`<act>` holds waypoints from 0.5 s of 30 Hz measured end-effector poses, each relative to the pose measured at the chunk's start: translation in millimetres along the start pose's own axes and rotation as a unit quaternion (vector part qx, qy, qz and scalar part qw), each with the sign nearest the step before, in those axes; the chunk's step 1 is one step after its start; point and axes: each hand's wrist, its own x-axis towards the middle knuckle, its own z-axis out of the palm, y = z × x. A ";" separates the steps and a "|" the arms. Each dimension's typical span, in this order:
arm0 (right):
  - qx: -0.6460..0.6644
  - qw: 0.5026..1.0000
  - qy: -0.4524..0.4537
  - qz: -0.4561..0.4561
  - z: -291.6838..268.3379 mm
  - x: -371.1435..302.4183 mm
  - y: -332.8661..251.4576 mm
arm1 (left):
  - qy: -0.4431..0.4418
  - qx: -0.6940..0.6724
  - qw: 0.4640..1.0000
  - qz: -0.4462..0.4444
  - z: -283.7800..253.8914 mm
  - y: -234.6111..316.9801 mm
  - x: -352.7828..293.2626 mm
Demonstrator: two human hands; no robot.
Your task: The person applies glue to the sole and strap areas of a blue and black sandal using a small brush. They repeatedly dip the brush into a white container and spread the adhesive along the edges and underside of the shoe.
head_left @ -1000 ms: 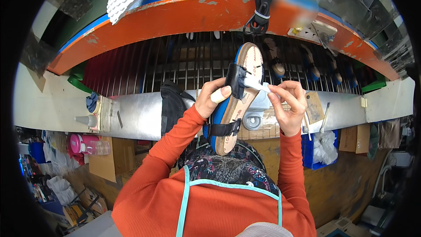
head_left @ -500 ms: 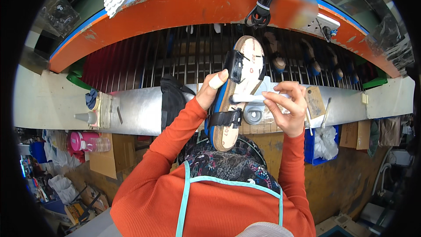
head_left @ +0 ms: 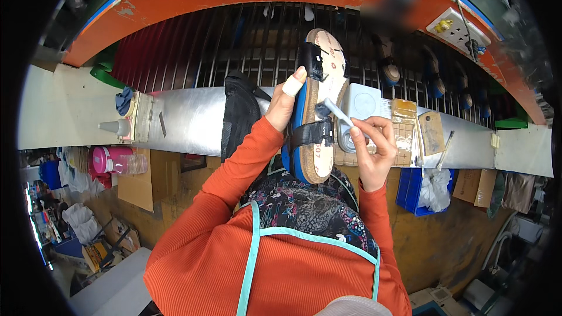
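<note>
My left hand (head_left: 284, 100), with a pale wrap round its thumb, grips the left edge of a sandal (head_left: 329, 70). Its pale underside faces up, with a brown edge, black straps folded over it and a blue body beneath, probably a shoe last. In my right hand (head_left: 374, 146) is a small brush (head_left: 338, 112), pinched by its light handle. The brush's dark head meets the underside between the two straps. Just right of the sandal stands a grey-white plastic container (head_left: 362, 100), partly hidden by my right hand and the brush.
A black fabric item (head_left: 240, 111) lies on the metal ledge (head_left: 187, 120) left of the sandal. Beyond runs a rack of metal bars with more sandals (head_left: 434, 82). A cardboard pad (head_left: 404, 114) and a thin brush (head_left: 446, 149) lie at right, above a blue bin (head_left: 410, 190).
The brush has turned, its handle now slanting down to the right, and its dark head shows. My right hand is lower; the sandal sits slightly farther up. The whole view has shifted.
</note>
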 end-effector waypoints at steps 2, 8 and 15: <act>-0.030 0.999 0.009 -0.003 5.2 3.5 0.0 | 0.000 0.033 0.999 0.000 -3.0 1.2 -2.4; -0.120 0.991 0.030 -0.053 14.7 17.9 -1.6 | 0.031 0.107 0.993 0.028 -3.9 6.4 -6.5; -0.185 0.965 0.103 -0.157 14.9 29.1 6.4 | 0.027 0.141 0.989 0.034 -5.3 8.0 -7.0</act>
